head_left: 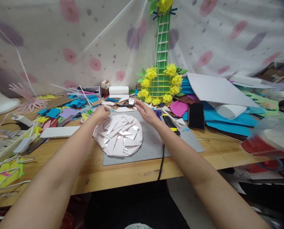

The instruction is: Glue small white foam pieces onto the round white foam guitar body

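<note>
A round disc (pixel 119 135) covered with overlapping white angular pieces lies on the grey cutting mat (pixel 153 151). My left hand (pixel 101 114) is at the disc's upper left edge. Its fingers are curled closed, and whatever they may hold is hidden or too small to name. On the far right side of the disc, my right hand (pixel 146 113) has its fingers stretched out and holds nothing. A blue glue gun (pixel 159 113) sits just beyond that hand, and a black and yellow utility knife (pixel 170 124) lies to its right.
A green paper guitar (pixel 162 44) with yellow flowers stands against the curtain. Coloured scraps (pixel 67 111) spread along the back left. A phone (pixel 196 116) and blue sheets (pixel 224 119) lie right, near a plastic tub (pixel 270 136). A black cord (pixel 161 163) crosses the table's front edge.
</note>
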Motion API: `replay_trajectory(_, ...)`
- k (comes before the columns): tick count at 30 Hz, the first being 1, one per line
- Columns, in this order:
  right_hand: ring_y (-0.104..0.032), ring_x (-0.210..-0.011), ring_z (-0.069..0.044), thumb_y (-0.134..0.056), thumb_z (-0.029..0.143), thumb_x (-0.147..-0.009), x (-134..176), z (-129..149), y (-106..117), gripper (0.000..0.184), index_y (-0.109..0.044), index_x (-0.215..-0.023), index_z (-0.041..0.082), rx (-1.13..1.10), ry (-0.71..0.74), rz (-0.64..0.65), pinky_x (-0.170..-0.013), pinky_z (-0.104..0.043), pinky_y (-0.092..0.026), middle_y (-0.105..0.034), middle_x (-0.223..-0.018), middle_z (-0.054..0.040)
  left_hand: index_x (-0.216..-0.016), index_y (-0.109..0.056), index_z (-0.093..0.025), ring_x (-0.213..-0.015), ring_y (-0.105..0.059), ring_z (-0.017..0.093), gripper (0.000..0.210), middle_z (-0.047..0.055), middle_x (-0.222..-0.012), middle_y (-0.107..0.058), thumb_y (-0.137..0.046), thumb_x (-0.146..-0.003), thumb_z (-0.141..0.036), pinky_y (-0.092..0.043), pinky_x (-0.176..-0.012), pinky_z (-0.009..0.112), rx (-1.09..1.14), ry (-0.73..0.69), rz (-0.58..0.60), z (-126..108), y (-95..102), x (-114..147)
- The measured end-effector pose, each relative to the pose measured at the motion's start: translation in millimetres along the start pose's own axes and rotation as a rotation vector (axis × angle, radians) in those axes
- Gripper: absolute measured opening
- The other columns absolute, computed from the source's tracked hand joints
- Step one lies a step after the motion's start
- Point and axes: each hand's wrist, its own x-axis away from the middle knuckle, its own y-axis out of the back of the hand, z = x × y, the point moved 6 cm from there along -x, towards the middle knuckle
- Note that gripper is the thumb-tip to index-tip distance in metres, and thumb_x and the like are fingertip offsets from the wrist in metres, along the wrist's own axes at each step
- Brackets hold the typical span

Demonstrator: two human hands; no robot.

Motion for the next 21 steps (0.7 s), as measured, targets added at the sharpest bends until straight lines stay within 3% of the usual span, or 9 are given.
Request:
replay_trajectory(4,-0.055,-0.113,-0.020,-0.042,0.051,-0.087,-1,25,62,0.045,-0.052,-0.122,0.025,-0.027,0.115,-0.246,-0.098,-0.039,-0.040,-0.063,-0.115,-0.0064,-0.057,-0.050,-0.017,-0.050,-0.055,0.014,0.009,-0.003,-0.048,-0.049,-0.056,-0.062,-0.013,-0.044,-0.049,0.023,0.180,0.014,0.055,-1,-4.0,13)
replay_trajectory(7,-0.057,-0.109,-0.021,-0.040,0.056,-0.086,12,8,99,0.047,-0.052,-0.120,0.025,-0.031,0.078,-0.417,-0.094,-0.040,-0.042,-0.062,-0.112,-0.0074,-0.067,-0.053,-0.016,-0.048,-0.053,0.012,0.010,-0.003,-0.053,-0.054,-0.062,-0.064,-0.018,-0.044,-0.047,0.022,0.280,0.018,-0.001,4,-3.5,16)
replay_trajectory(9,-0.057,-0.108,-0.023,-0.045,0.059,-0.082,28,-14,109,0.053,-0.050,-0.121,0.023,-0.003,0.003,-0.468,-0.092,-0.041,-0.044,-0.061,-0.112,-0.0099,-0.074,-0.056,-0.016,-0.047,-0.050,0.010,0.013,-0.002,-0.057,-0.057,-0.064,-0.065,-0.020,-0.042,-0.046,0.020,0.297,0.005,-0.075,7,0.5,18)
replay_trajectory(12,-0.057,-0.107,-0.026,-0.062,0.058,-0.069,50,-48,96,0.068,-0.048,-0.123,0.018,0.085,-0.183,-0.336,-0.087,-0.041,-0.046,-0.058,-0.116,-0.0149,-0.084,-0.057,-0.015,-0.046,-0.046,0.007,0.015,-0.002,-0.065,-0.061,-0.062,-0.071,-0.020,-0.042,-0.047,0.019,0.393,-0.017,-0.129,3,5.5,23)
replay_trajectory(14,-0.056,-0.107,-0.028,-0.071,0.052,-0.061,62,-61,83,0.075,-0.048,-0.123,0.016,0.179,-0.278,-0.274,-0.086,-0.042,-0.045,-0.057,-0.119,-0.0165,-0.086,-0.056,-0.015,-0.043,-0.044,0.006,0.013,-0.002,-0.065,-0.060,-0.059,-0.075,-0.020,-0.045,-0.048,0.021,0.515,-0.006,-0.087,-4,4.8,29)
replay_trajectory(19,-0.061,-0.095,-0.030,-0.065,0.042,-0.069,70,-77,61,0.043,-0.062,-0.102,0.015,0.359,-0.499,-0.169,-0.083,-0.043,-0.044,-0.066,-0.102,-0.0148,-0.085,-0.049,-0.015,-0.055,-0.057,0.009,0.016,0.001,-0.073,-0.063,-0.063,-0.076,-0.017,-0.054,-0.068,0.034,0.944,0.029,0.283,-30,-14.0,53)
replay_trajectory(21,-0.061,-0.093,-0.031,-0.063,0.043,-0.070,69,-79,61,0.037,-0.064,-0.093,0.015,0.343,-0.545,-0.195,-0.082,-0.043,-0.044,-0.067,-0.097,-0.0155,-0.087,-0.047,-0.016,-0.061,-0.060,0.010,0.023,0.003,-0.078,-0.065,-0.066,-0.074,-0.016,-0.053,-0.074,0.036,0.991,-0.001,0.351,-37,-17.7,61)
